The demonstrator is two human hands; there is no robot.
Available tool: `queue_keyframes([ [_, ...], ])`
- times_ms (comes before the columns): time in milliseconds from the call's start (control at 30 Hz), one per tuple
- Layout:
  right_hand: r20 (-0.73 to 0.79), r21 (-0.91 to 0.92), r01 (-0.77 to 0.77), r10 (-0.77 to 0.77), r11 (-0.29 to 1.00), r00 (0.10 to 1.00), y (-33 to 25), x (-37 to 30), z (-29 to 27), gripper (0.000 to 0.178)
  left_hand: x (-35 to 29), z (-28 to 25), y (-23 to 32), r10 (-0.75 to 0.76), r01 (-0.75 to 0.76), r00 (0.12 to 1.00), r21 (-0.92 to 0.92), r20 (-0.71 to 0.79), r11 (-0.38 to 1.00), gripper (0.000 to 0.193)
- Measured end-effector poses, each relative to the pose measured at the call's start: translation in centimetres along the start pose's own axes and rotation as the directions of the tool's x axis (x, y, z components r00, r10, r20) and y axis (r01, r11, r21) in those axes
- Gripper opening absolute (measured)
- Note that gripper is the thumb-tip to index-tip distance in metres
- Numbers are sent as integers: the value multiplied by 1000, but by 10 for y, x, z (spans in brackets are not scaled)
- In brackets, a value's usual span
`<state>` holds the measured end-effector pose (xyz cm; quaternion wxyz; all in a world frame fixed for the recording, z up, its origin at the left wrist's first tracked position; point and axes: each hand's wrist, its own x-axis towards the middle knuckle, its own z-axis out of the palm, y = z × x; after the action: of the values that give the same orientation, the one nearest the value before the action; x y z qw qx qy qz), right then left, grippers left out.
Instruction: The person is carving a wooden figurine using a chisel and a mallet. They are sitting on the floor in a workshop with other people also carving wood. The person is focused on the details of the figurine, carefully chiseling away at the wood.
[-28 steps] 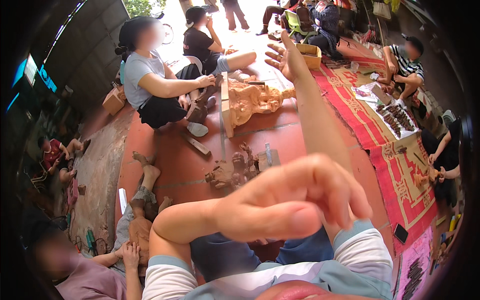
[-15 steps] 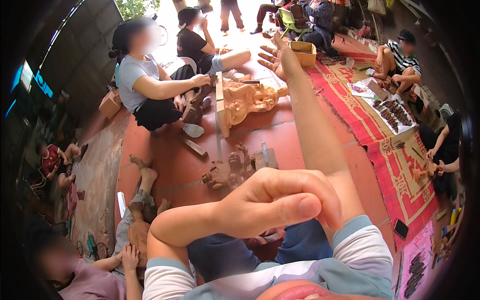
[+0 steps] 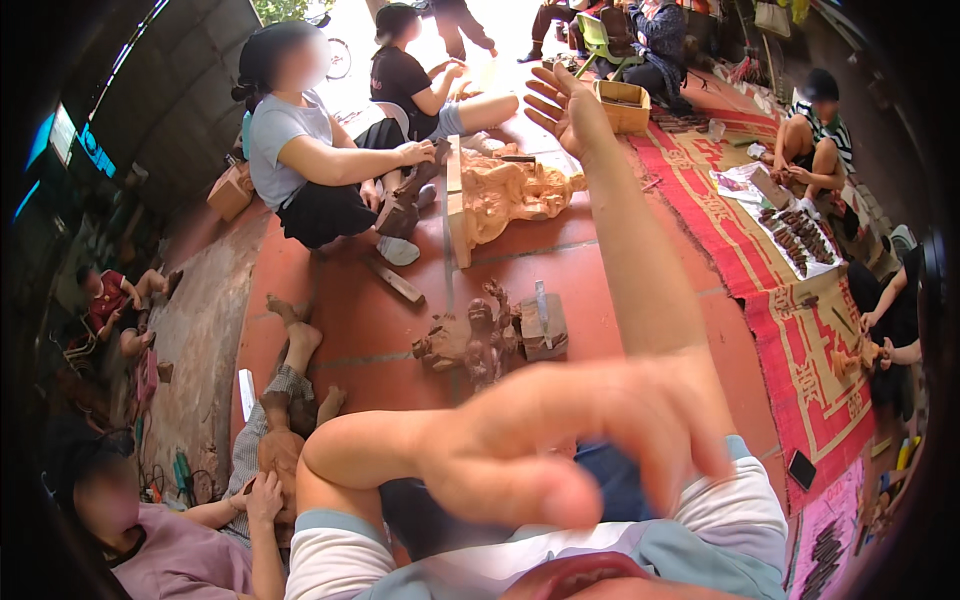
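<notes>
My right arm is stretched out ahead, and my right hand [image 3: 565, 112] is raised with its fingers spread and nothing in it. Bent across my body, my left arm brings my left hand [image 3: 570, 430] in front of my right forearm near the elbow. That hand is blurred, but its thumb and fingers stand apart and hold nothing. Beyond it on the tiles stands a small dark wooden carving [image 3: 484, 338], beside a wooden block [image 3: 543, 325] with a flat strip on it. Farther off lies a larger pale wooden statue [image 3: 510, 200], left of my right hand.
A seated person [image 3: 300, 150] on the left handles dark wood. Another person [image 3: 170, 530] sits close at my lower left. A red patterned mat [image 3: 745, 260] runs along the right, bearing tools and a phone [image 3: 801, 469]. A yellow box [image 3: 622, 108] stands behind my right hand.
My left hand has gone from curled fingers by my right forearm to opened, parted fingers, shifting slightly right. My right hand stays raised and spread. The whole view has shifted a little.
</notes>
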<state>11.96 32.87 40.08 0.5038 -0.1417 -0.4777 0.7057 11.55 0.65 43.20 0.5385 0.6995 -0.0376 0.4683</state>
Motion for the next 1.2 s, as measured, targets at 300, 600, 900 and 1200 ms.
queue_keyframes([
  [300, -36, 260, 89, -82, 962, 996, -11, -45, 84, 70, -7, -204, 28, 437, -7, 227, 447, -870, 894, 55],
  [600, 424, -149, 256, -172, 955, 889, -8, -88, 132, 81, -92, -273, -43, -180, 571, -148, -233, -972, 787, 62],
  [900, 94, 22, 128, -130, 991, 987, -10, -33, 58, 84, -91, -289, -35, -145, 243, 25, -134, -989, 961, 69],
  [1200, -77, -28, 113, -115, 993, 990, -20, -22, 44, 58, -129, -306, 14, 58, 30, -179, 53, -982, 998, 57],
])
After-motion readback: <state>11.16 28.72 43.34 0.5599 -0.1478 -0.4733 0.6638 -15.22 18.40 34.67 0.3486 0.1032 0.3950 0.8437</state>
